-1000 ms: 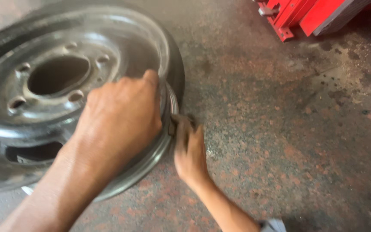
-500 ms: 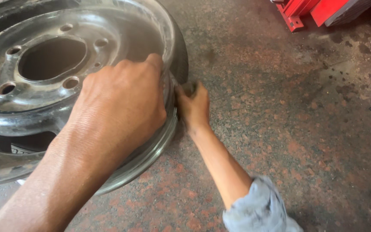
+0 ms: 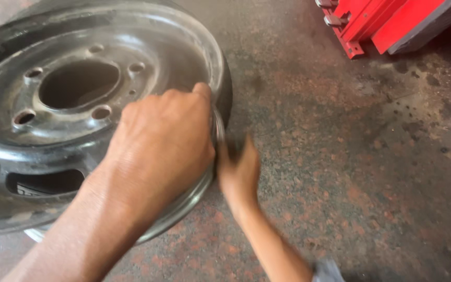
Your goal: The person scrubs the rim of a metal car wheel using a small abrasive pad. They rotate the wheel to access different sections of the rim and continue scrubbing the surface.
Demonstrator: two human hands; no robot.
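Note:
A silver steel wheel rim (image 3: 53, 136) with a centre hole and several bolt holes lies tilted on the floor at the left. My left hand (image 3: 157, 151) reaches in from the bottom left, with its fingers curled over the rim's right edge. My right hand (image 3: 238, 169) is just beside that edge, below my left hand's fingertips, and it is blurred by motion. Whether it holds anything cannot be made out. A grey sleeve cuff (image 3: 327, 271) shows on my right forearm at the bottom.
The speckled reddish-grey stone floor (image 3: 351, 172) spreads to the right of the rim. A red metal machine base (image 3: 387, 26) stands at the top right corner. A dark band (image 3: 227, 96) runs around the rim's outer side.
My right hand has slid down along the rim's right edge, towards me, and is now blurred. My left hand keeps its grip on the rim.

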